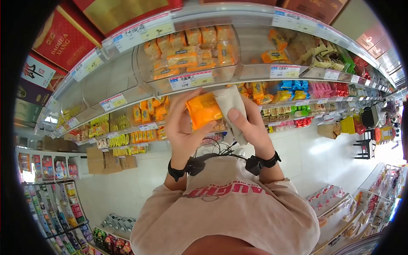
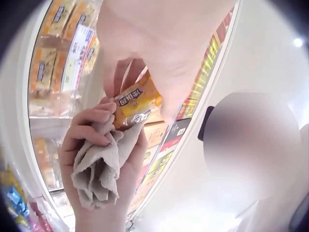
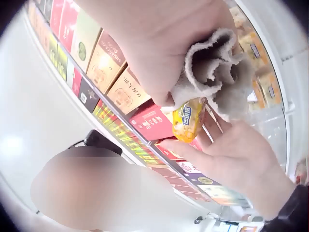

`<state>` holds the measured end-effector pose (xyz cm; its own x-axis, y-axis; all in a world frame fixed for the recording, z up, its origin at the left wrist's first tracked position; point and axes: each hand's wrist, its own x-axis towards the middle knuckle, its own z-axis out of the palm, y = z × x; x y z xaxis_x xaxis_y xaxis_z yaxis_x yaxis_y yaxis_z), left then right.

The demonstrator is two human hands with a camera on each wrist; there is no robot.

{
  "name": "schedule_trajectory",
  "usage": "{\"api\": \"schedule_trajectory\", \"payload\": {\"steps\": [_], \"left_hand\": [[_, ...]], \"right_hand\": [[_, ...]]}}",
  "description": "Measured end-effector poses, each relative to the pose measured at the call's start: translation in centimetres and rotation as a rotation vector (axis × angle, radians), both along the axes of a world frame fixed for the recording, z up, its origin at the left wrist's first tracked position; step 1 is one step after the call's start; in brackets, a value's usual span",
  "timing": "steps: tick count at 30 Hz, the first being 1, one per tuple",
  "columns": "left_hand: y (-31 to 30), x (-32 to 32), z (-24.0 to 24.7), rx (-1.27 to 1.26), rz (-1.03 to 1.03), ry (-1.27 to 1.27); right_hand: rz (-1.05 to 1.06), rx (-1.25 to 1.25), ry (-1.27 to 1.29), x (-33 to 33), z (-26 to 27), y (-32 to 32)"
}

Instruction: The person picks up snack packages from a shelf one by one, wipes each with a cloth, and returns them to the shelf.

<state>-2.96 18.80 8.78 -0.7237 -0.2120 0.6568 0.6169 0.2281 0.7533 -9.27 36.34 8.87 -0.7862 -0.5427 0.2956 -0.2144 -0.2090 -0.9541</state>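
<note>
In the head view my left hand (image 1: 176,123) holds an orange snack packet (image 1: 204,111) by its left side, between thumb and fingers. My right hand (image 1: 251,123) grips a crumpled pale grey cloth (image 1: 229,102), the thumb lying across its front. The cloth covers the packet's right end. Up close in the left wrist view, the packet (image 2: 137,101) shows a dark label on yellow-orange wrapping, with the folded cloth (image 2: 99,169) against its lower end. From the right wrist, the bunched cloth (image 3: 217,72) sits above the packet (image 3: 187,120).
A clear shelf bin (image 1: 187,55) of similar orange packets stands just beyond the hands, price tags (image 1: 191,80) along its front. Lower shelves carry colourful wrapped sweets (image 1: 293,90). Red gift boxes (image 1: 63,36) stand upper left. Cardboard boxes (image 1: 104,161) lie on the floor at left.
</note>
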Motion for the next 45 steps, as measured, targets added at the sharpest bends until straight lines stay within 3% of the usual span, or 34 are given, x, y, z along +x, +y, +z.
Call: {"api": "schedule_trajectory", "payload": {"steps": [4, 8, 16, 25, 28, 32, 35, 38, 41, 42, 43, 45], "left_hand": [[3.3, -0.6, 0.7, 0.185, -0.103, -0.07], [5.4, -1.4, 0.4, 0.181, -0.201, -0.13], [9.9, -3.1, 1.1, 0.154, -0.304, -0.182], [13.1, -4.7, 1.4, 0.164, -0.429, -0.253], [12.8, -5.2, 0.0, 0.357, -0.312, -0.327], [12.1, -4.7, -0.4, 0.546, -0.379, -0.314], [10.5, -3.9, -0.8, 0.29, -0.179, -0.261], [9.9, -3.4, -0.3, 0.144, -0.157, -0.279], [10.0, -2.9, -1.2, 0.224, -0.216, -0.318], [10.0, -2.6, -1.6, 0.215, -0.244, -0.339], [10.1, -2.5, -1.6, 0.15, -0.124, -0.347], [9.3, -2.2, -1.3, 0.179, -0.219, -0.394]], "right_hand": [[0.008, -0.142, -0.268, 0.5, 1.2, 3.7], [-0.088, -0.163, -0.401, 0.1, 0.6, 6.7], [-0.111, -0.178, -0.149, -2.4, -1.2, 11.6], [-0.283, -0.163, -0.133, -3.6, -0.9, 14.2], [-0.432, -0.032, 0.192, -4.5, -1.6, 13.8], [-0.411, -0.045, 0.158, -3.9, -2.5, 13.2], [-0.608, -0.212, -0.126, -3.2, -1.8, 12.1], [-0.635, -0.4, -0.077, -2.5, 0.2, 11.4], [-0.528, 0.071, 0.567, -2.1, 1.7, 9.4], [-0.498, 0.17, 0.68, -2.1, 1.8, 8.8], [-0.468, 0.257, 0.795, -2.1, 1.8, 8.2], [-0.445, 0.212, 0.759, -2.1, 1.1, 7.2]]}}
